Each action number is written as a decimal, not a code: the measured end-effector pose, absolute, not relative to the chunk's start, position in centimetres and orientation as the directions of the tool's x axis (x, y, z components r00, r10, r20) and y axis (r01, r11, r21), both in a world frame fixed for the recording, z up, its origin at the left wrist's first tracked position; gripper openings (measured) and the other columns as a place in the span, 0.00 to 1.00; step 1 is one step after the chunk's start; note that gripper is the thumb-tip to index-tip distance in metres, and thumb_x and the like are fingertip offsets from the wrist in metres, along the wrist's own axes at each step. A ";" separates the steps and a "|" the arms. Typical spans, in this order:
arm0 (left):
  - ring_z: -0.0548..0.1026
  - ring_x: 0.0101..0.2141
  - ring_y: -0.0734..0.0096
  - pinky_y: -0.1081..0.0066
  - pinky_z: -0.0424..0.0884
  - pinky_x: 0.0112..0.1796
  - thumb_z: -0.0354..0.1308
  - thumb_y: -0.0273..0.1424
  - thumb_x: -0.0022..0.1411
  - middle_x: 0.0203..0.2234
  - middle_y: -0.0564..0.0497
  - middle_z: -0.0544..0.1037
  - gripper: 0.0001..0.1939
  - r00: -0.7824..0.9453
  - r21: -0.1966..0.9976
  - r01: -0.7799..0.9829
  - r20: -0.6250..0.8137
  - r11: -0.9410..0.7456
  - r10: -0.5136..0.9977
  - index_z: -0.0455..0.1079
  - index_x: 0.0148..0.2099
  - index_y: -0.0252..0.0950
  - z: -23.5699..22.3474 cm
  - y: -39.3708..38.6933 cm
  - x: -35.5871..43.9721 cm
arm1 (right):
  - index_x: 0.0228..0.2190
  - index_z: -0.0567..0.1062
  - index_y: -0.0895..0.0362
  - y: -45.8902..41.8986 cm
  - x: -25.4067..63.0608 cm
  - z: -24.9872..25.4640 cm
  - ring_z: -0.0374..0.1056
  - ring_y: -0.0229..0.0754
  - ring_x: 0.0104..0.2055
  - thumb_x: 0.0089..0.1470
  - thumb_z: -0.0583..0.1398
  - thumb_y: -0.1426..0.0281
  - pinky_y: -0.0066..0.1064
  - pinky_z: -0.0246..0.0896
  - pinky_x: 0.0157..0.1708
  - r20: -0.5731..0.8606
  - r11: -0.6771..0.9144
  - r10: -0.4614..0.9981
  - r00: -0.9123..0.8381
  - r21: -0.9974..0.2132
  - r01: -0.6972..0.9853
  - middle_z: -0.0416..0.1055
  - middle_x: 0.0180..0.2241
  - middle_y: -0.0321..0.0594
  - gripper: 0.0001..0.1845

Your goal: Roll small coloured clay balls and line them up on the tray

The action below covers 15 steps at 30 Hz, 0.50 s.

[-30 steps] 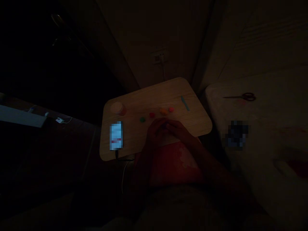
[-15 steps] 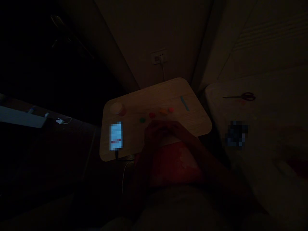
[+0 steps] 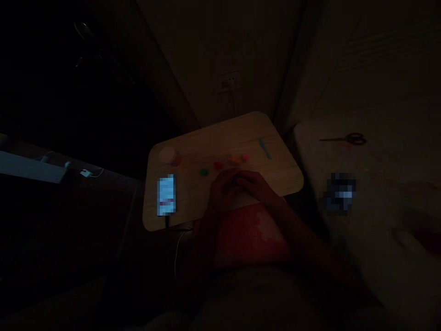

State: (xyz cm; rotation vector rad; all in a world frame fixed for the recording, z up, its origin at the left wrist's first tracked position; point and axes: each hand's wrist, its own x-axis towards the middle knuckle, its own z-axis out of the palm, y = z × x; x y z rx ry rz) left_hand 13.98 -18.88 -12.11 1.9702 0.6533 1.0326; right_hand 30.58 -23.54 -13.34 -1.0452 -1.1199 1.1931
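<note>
The left hand (image 3: 222,187) and the right hand (image 3: 254,185) are together over the near edge of the rounded, pale wood-grain table (image 3: 193,197), their fingers curled and meeting. Whether either is clamped on something between them (the light is very dim) I cannot tell, nor how far the fingers of each are closed. Just beyond the hands, four small soft-looking lumps lie in a loose, slanting row on the table: a round green lump (image 3: 204,172) at the left end, a round red lump (image 3: 217,165) next, then a wider orange lump (image 3: 234,160) and a round pink lump (image 3: 245,157) close beside it. Farther right, a thin, flat teal strip (image 3: 265,149) lies at a slant. Near the table's left side stands a small tub with a pale round top (image 3: 169,156), and nearer the person lies a lit rectangular phone (image 3: 166,195) with a black cable (image 3: 167,222) at its lower end. On the pale surface (image 3: 386,161) to the right lie dark-handled scissors (image 3: 344,139).
</note>
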 end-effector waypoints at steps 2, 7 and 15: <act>0.77 0.56 0.55 0.53 0.73 0.58 0.67 0.41 0.64 0.55 0.41 0.79 0.23 0.541 0.833 0.068 0.431 -0.549 0.722 0.75 0.60 0.41 -12.2 -18.9 14.0 | 0.39 0.83 0.56 -23.5 30.6 -13.5 0.74 0.45 0.39 0.54 0.67 0.48 0.36 0.70 0.41 0.090 0.098 0.994 0.054 -0.984 -0.151 0.80 0.37 0.42 0.25; 0.77 0.55 0.55 0.53 0.73 0.58 0.67 0.41 0.64 0.55 0.41 0.79 0.24 0.556 0.839 0.071 0.416 -0.539 0.720 0.74 0.60 0.41 -12.6 -18.9 14.0 | 0.34 0.83 0.56 -23.5 30.8 -14.0 0.73 0.45 0.37 0.54 0.66 0.47 0.36 0.69 0.41 0.108 0.118 0.989 0.103 -0.988 -0.097 0.80 0.34 0.41 0.23; 0.77 0.56 0.55 0.54 0.73 0.59 0.66 0.44 0.64 0.55 0.42 0.80 0.24 0.563 0.849 0.074 0.397 -0.523 0.725 0.75 0.60 0.42 -12.7 -18.6 13.7 | 0.32 0.81 0.57 -23.4 31.1 -13.7 0.67 0.39 0.29 0.58 0.61 0.44 0.30 0.63 0.30 0.086 0.085 0.996 -0.019 -0.995 -0.045 0.75 0.28 0.38 0.28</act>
